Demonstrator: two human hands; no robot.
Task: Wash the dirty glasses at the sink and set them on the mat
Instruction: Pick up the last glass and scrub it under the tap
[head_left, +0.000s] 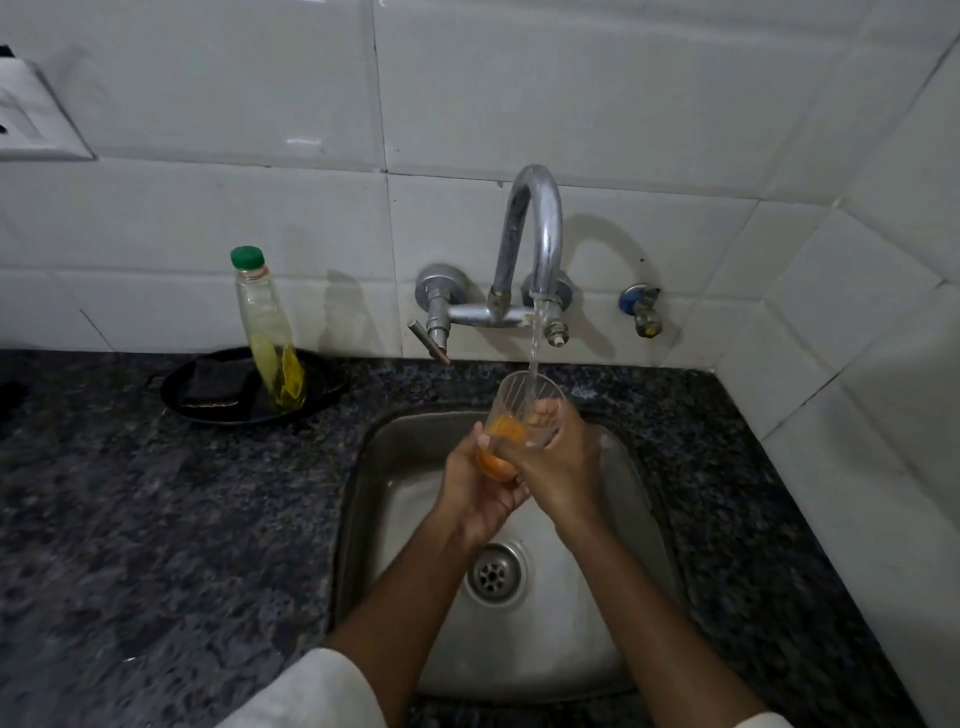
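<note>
1. I see the glass (522, 415) at centre frame, over the sink (639, 483), tilted with its mouth up under the tap (535, 234) so the water stream runs straight inside
2. My left hand (480, 488) is wrapped around the base, I judge to steady it; orange residue shows through the lower wall
3. My right hand (556, 462) grips the side, with fingers (543, 415) over the rim, likely to rub the inside
4. The soap bottle (270, 338) and scrub pad (215, 384) sit on a dark tray (176, 395) at left of frame, within reach
5. No mat in view, so placing comes later
</note>
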